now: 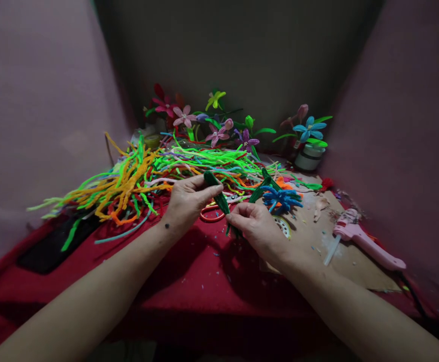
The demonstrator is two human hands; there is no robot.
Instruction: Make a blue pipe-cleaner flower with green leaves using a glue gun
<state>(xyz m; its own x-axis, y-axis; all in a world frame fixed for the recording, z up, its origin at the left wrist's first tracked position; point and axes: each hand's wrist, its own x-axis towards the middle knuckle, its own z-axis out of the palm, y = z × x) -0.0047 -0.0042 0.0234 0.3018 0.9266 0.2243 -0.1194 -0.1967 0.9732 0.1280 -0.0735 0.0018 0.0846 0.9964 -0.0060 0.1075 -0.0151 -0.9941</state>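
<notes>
Between my two hands is a dark green pipe-cleaner leaf (pixel 216 191), slanting down to the right. My left hand (pixel 189 200) pinches it near its upper part, thumb against fingers. At its lower end my right hand (pixel 255 223) is closed in a pinch, with green ends poking out below the fingertips. Just beyond the right hand lie a blue pipe-cleaner flower (pixel 282 197) and more dark green leaves (pixel 266 183). Partly hidden behind my hands are red-handled scissors (pixel 212 213).
A heap of pipe cleaners (pixel 128 183) spreads across the back left, partly over a black flat object (pixel 55 246). Finished flowers (pixel 184 116) stand behind it. On cardboard (pixel 340 266) at right rests a pink glue gun (pixel 368 244). A white pot (pixel 310 157) holds flowers.
</notes>
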